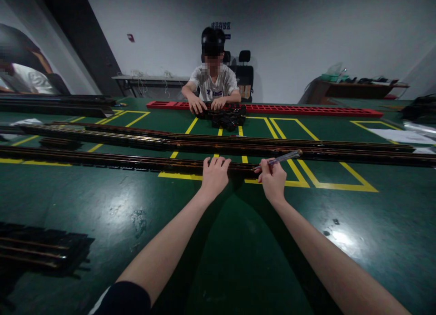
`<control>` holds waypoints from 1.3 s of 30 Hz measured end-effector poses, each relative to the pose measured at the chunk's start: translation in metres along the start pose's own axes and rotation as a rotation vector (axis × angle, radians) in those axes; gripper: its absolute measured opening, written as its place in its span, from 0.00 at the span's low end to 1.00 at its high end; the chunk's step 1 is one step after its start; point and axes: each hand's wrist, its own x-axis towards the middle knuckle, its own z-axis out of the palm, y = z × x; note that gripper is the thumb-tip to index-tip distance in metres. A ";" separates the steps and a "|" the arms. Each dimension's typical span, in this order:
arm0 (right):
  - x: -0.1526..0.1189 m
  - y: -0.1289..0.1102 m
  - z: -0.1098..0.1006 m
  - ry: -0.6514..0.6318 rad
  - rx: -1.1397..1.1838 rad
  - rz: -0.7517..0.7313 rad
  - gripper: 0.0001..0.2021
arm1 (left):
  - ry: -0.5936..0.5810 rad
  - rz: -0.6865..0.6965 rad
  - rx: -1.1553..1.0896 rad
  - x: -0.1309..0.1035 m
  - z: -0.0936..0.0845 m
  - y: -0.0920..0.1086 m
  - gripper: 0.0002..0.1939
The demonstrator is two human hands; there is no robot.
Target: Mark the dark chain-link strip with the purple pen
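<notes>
My left hand [215, 176] lies on the near black strip [136, 161], fingers slightly apart, well in from the near edge of the bench [252, 256]. At the strip's right end, my right fingers are clamped on a clear pen [281, 158]. Open green surface extends between my forearms.

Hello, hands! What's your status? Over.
Left hand on near strip. Right hand holding pen, tip at near strip. More strips lie just beyond.
</notes>
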 end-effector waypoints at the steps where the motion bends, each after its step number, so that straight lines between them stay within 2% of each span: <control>1: 0.000 0.000 0.000 -0.006 -0.003 -0.001 0.19 | 0.000 0.002 0.000 0.000 0.000 0.000 0.20; 10: 0.000 0.002 0.001 -0.017 -0.005 -0.029 0.19 | 0.010 -0.005 0.028 -0.001 0.001 0.000 0.21; 19: 0.000 0.003 0.000 0.034 -0.011 -0.018 0.18 | 0.005 -0.035 0.029 0.000 0.000 0.000 0.21; 26: 0.000 0.002 0.000 -0.047 -0.006 -0.018 0.20 | -0.004 -0.006 -0.036 0.000 0.000 -0.003 0.22; 34: 0.001 0.002 0.000 -0.046 -0.004 -0.009 0.21 | -0.020 0.013 -0.106 0.001 -0.003 -0.006 0.20; 39: 0.001 0.003 0.000 -0.038 -0.019 0.001 0.20 | -0.034 0.037 -0.055 0.001 0.000 -0.007 0.21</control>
